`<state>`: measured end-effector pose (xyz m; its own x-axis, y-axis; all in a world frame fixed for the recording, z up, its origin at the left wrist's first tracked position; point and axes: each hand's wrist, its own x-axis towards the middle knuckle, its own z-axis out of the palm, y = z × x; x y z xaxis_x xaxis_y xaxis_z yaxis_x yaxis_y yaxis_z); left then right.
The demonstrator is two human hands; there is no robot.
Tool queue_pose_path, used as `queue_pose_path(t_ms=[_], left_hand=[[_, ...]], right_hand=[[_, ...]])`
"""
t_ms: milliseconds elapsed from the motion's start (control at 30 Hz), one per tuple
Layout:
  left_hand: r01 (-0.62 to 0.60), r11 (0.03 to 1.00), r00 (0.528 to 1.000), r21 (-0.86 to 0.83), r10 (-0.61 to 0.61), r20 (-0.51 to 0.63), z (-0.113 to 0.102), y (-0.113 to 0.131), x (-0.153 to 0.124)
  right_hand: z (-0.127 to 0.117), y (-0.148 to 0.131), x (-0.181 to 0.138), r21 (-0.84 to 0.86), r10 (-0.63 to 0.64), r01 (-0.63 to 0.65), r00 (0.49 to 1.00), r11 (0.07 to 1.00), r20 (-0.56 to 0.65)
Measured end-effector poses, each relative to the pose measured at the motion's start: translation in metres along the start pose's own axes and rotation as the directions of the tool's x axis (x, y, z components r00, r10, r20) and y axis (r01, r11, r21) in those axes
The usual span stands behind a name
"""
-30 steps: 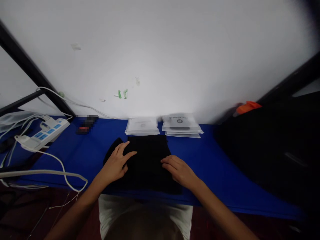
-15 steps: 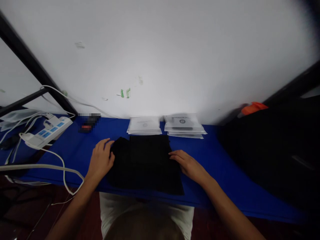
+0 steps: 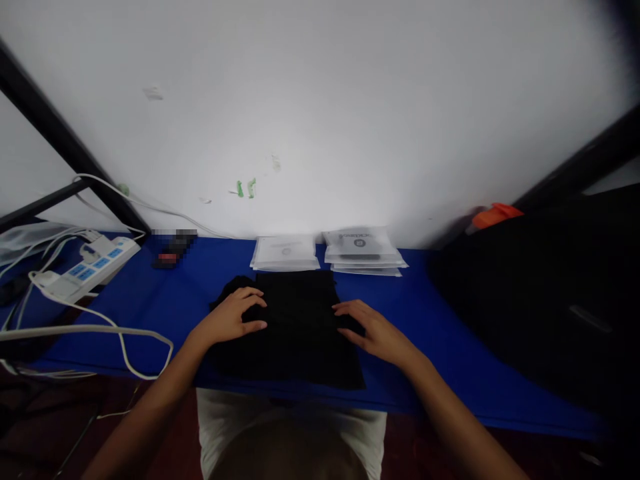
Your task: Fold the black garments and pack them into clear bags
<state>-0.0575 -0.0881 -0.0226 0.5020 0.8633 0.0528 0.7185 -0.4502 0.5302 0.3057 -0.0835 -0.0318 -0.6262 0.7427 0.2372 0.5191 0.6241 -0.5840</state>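
Showed nearest, on the near side of the left hand (image 3: 227,322) and the right hand (image 3: 377,333), pale clothing (image 3: 217,427) below the edge of a blue tabletop (image 3: 420,300). Laid the left hand on the left part of a black cloth (image 3: 300,333), unclenched, with fingers loosely spread and thumb apart. Placed the right hand at the cloth's right edge, likewise relaxed, with thumb and fingertips parted. Spread the cloth between and under both hands, rumpled just beyond the left. Looped a white cable (image 3: 120,330) left of the left hand, near a white power strip (image 3: 87,273). Included, well right of the right hand, a large black mass (image 3: 540,300) of indistinct form. Lined up, beyond both hands, a left packet stack (image 3: 285,253) and a printed packet stack (image 3: 365,248). Backed with a white wall (image 3: 350,133).
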Motion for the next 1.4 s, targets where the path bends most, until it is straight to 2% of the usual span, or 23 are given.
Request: queue_pose_path(t_ms=[200,333,467,600,667,767,900,1000,1100,1200,1400], left_hand=[[0.021,1.000,0.999,0.023,-0.022,0.049,-0.008,0.001,0.011],[-0.003,0.996,1.000,0.087,0.002,0.008,-0.008,0.003,0.014],[0.097,0.981,0.988,0.169,-0.075,-0.131,-0.011,0.003,0.025],[0.278,0.937,0.913,0.213,-0.189,-0.361,-0.013,0.003,0.043],[0.307,0.919,0.887,0.246,-0.183,-0.424,-0.010,0.004,0.046],[0.244,0.916,0.921,0.319,-0.116,-0.371,-0.003,0.003,0.036],[0.180,0.936,0.971,0.301,-0.121,-0.205,0.005,-0.005,0.011],[0.185,0.941,0.974,0.282,-0.137,-0.182,0.007,-0.012,0.001],[0.224,0.933,0.960,0.282,-0.162,-0.227,0.006,-0.017,0.001],[0.246,0.933,0.958,0.263,-0.193,-0.210,0.000,-0.014,0.003],[0.131,0.983,0.986,0.131,-0.115,-0.123,-0.021,0.011,-0.017]], right_hand=[[-0.002,0.012,0.026,0.079,0.094,-0.087,0.991,0.993,-0.091],[-0.002,0.019,0.048,-0.016,0.138,-0.148,0.955,0.989,-0.262],[0.000,0.030,0.070,-0.122,0.136,-0.191,0.924,0.974,-0.358],[0.004,0.035,0.088,-0.218,0.146,-0.245,0.910,0.945,-0.388],[0.007,0.029,0.091,-0.279,0.141,-0.268,0.905,0.922,-0.402],[0.014,0.013,0.085,-0.361,0.092,-0.236,0.923,0.902,-0.372],[0.029,-0.006,0.065,-0.438,-0.024,-0.035,0.991,0.898,-0.130],[0.038,-0.010,0.054,-0.457,-0.056,0.035,0.998,0.889,-0.032],[0.042,-0.006,0.052,-0.474,-0.057,0.032,0.998,0.880,-0.039],[0.037,-0.004,0.053,-0.496,-0.073,0.040,0.996,0.867,-0.047],[0.005,-0.021,0.035,-0.477,-0.163,0.106,0.984,0.872,-0.078]])
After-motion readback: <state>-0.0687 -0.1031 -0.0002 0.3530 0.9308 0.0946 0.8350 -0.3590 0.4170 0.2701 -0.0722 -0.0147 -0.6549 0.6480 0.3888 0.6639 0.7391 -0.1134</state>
